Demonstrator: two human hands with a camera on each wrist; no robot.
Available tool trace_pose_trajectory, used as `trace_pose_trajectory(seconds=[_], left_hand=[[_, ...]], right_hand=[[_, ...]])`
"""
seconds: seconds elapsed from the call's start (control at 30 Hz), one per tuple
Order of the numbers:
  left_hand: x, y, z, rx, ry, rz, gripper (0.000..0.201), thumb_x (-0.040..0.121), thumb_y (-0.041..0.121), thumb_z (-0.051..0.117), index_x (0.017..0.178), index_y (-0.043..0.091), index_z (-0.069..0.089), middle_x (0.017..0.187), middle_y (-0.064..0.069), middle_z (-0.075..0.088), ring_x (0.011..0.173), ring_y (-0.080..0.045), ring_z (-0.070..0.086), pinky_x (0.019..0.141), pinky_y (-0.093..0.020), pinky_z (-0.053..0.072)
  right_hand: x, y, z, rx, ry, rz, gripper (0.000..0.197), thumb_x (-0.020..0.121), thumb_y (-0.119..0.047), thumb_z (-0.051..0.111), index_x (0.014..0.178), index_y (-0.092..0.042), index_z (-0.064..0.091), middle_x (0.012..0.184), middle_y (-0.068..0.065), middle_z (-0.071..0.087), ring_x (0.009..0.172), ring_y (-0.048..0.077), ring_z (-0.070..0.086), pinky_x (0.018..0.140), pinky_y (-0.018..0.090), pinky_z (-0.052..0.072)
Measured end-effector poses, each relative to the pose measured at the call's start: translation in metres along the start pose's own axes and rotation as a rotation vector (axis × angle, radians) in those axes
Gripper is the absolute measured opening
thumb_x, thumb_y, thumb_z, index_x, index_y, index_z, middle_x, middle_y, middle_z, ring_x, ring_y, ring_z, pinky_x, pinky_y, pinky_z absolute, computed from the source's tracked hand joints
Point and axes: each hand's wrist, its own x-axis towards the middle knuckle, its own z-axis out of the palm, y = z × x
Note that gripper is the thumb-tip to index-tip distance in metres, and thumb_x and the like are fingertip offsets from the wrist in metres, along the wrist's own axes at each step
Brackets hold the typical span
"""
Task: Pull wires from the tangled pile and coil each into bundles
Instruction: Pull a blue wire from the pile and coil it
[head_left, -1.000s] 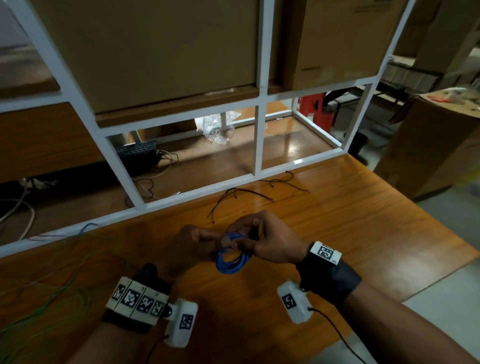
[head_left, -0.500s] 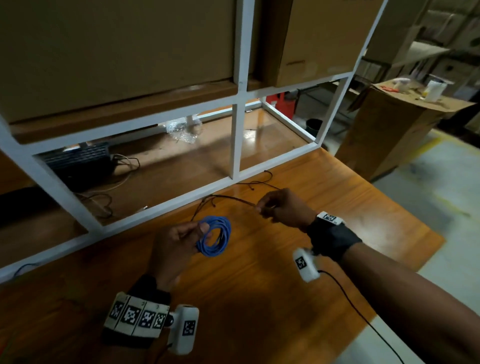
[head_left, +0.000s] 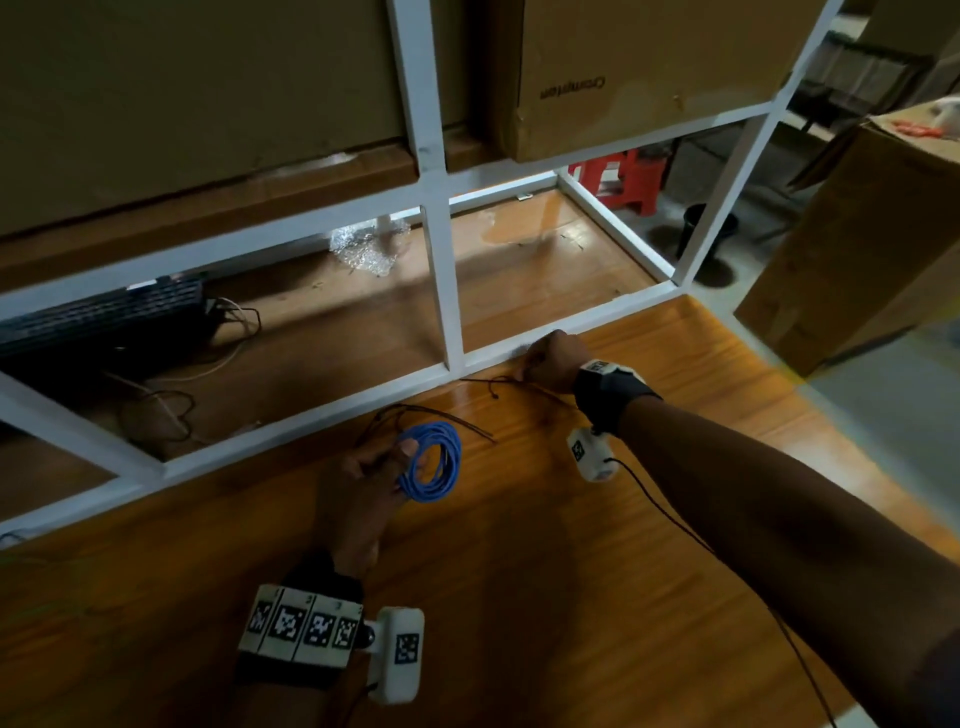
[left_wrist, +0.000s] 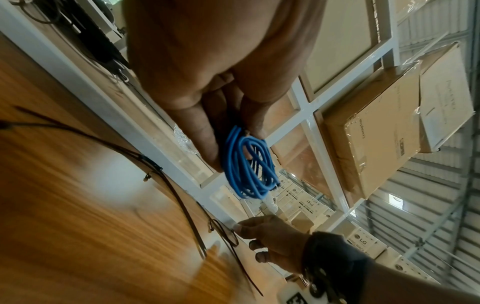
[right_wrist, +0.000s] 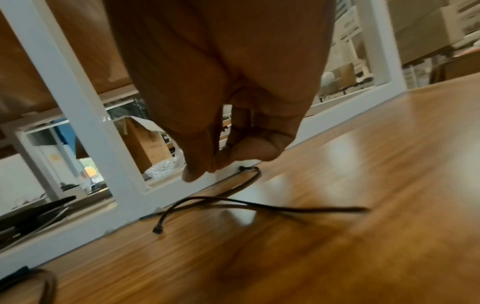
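A coil of blue wire (head_left: 434, 462) hangs from my left hand (head_left: 400, 462), which pinches it between thumb and fingers above the wooden table (head_left: 571, 571). The left wrist view shows the same coil (left_wrist: 246, 164) held at the fingertips of that hand (left_wrist: 233, 144). My right hand (head_left: 522, 374) reaches forward to a thin black wire (head_left: 493, 383) lying by the white frame. In the right wrist view that hand (right_wrist: 215, 164) has its fingertips curled together just above the black wire (right_wrist: 233, 202), with nothing visible between them.
A white metal frame (head_left: 441, 270) runs across the back of the table, with cardboard boxes (head_left: 649, 67) on its shelf. More black wires (head_left: 415, 413) lie beyond the blue coil. A dark device (head_left: 104, 317) and bubble wrap (head_left: 363, 249) sit behind the frame. The table's edge is at right.
My hands have separated. The left keeps the blue coil, while the right has let go of it and moved forward and right to the black wire by the frame.
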Motion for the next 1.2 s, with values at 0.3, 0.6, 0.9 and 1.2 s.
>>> trace_pose_trajectory(seconds=[0.3,0.6,0.9,1.2], left_hand=[[0.009,-0.004,0.011,-0.025,-0.008,-0.068,0.021,0.09,0.025,0.07,0.108,0.013,0.075,0.096,-0.004,0.078,0.096,-0.02,0.073,0.075,-0.035,0.059],[-0.002,-0.008,-0.012,-0.109,-0.058,-0.063,0.025,0.092,0.026,0.069,0.114,0.014,0.073,0.101,-0.002,0.077,0.099,-0.017,0.072,0.083,-0.037,0.06],[-0.034,-0.011,-0.038,-0.232,0.065,-0.027,0.02,0.089,0.03,0.072,0.108,0.024,0.075,0.106,0.001,0.076,0.103,-0.016,0.071,0.089,-0.04,0.058],[-0.052,-0.006,-0.049,-0.332,0.312,0.033,0.033,0.086,0.032,0.075,0.115,0.017,0.073,0.1,0.0,0.077,0.098,-0.014,0.073,0.091,-0.043,0.059]], right_hand=[[0.011,-0.012,0.019,-0.139,0.027,0.094,0.031,0.088,-0.024,0.078,0.111,-0.006,0.068,0.11,0.016,0.072,0.099,0.032,0.069,0.085,0.04,0.06],[-0.065,-0.033,-0.005,0.157,0.159,0.132,0.016,0.092,-0.019,0.068,0.097,-0.007,0.078,0.092,0.007,0.074,0.086,0.026,0.071,0.074,0.039,0.06],[-0.229,-0.107,0.001,1.569,0.358,0.29,0.013,0.095,-0.013,0.068,0.1,-0.001,0.071,0.087,0.012,0.075,0.079,0.02,0.076,0.059,0.025,0.055],[-0.269,-0.155,0.078,1.664,0.55,0.409,0.018,0.091,-0.005,0.072,0.102,0.008,0.067,0.089,0.023,0.077,0.086,0.033,0.078,0.076,0.037,0.064]])
